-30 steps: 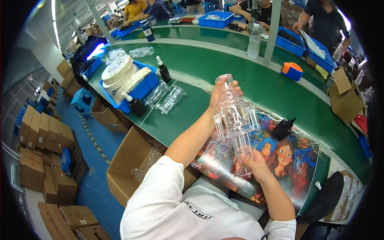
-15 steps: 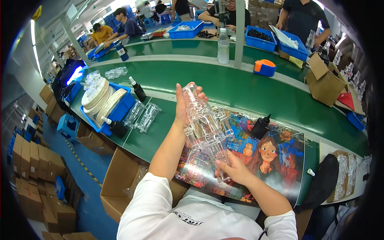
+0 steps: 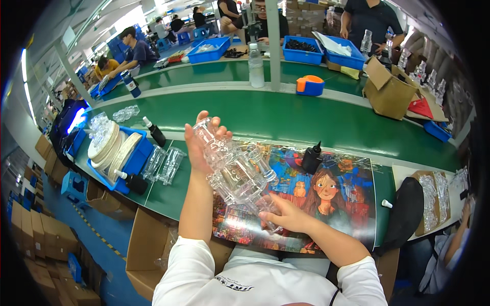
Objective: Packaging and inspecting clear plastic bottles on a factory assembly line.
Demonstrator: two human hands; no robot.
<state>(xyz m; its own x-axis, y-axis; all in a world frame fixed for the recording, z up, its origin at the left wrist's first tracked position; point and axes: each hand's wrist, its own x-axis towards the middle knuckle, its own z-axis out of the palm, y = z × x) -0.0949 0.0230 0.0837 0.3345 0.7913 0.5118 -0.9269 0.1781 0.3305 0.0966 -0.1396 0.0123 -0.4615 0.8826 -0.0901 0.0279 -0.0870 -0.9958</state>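
Observation:
A clear plastic model (image 3: 240,176), built of several rounded, tube-like segments, is held tilted in both hands above the workbench. My left hand (image 3: 199,148) supports its upper end, with the palm behind it and the fingers curled round its far side. Around the narrow lower end, my right hand (image 3: 290,214) is closed, thumb on top. Below lies a glossy poster (image 3: 326,204) with a painted girl on it. On the poster's far part stands a black bottle (image 3: 312,159) with a pointed nozzle.
To the left, a blue bin (image 3: 137,166) holds cord rolls (image 3: 108,153), beside clear plastic parts (image 3: 171,166) and a dark bottle (image 3: 154,131). Farther off are a water bottle (image 3: 255,69), an orange-and-blue tape dispenser (image 3: 310,85) and a cardboard box (image 3: 390,92). A white cap (image 3: 387,204) lies right. Other people sit beyond.
The view has shifted, so the bench things appear farther left. Both hands still hold the clear model, which has turned slightly and sits a little lower and more to the left.

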